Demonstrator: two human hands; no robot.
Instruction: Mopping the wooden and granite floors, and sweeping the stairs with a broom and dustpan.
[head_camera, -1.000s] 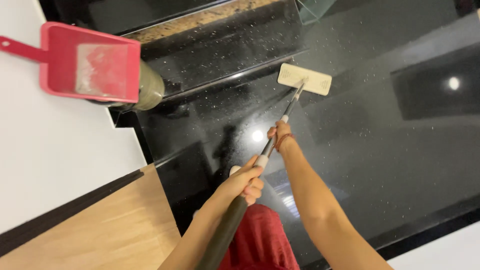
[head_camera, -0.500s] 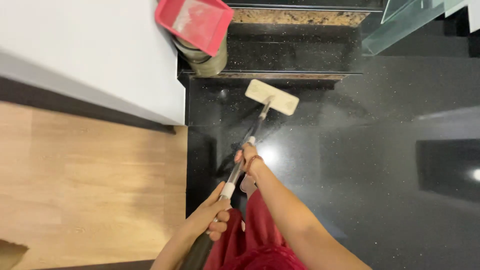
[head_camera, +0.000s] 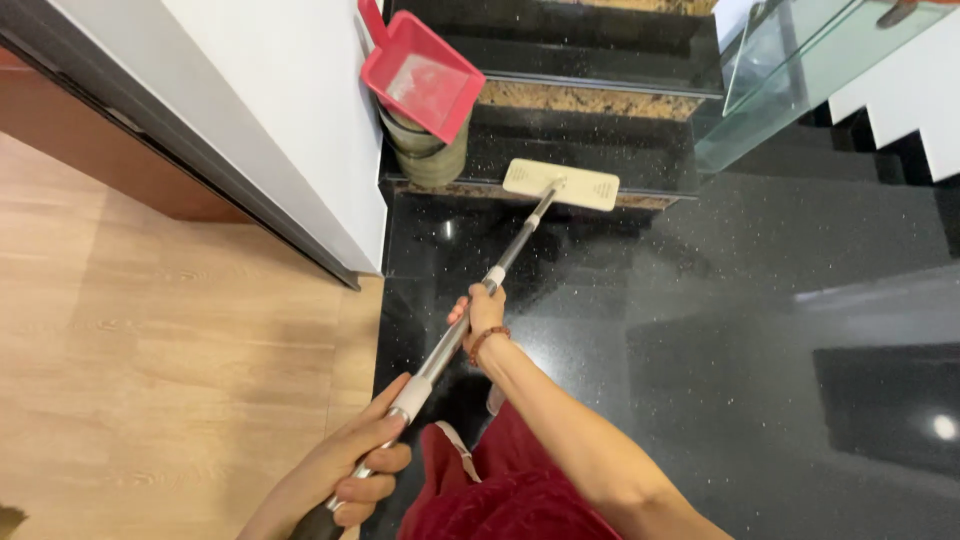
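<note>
The mop handle is gripped by both hands: right hand closed around mid-shaft, left hand wrapped near the grip end. The flat mop head is seen ahead of the right hand, at the edge of the lowest black stair step. Risk, as judged: the red dustpan and bin, ahead-left of the right hand, could be knocked by a leftward swing. Right of the hands, open black floor is available; the wall corner crowds the left.
</note>
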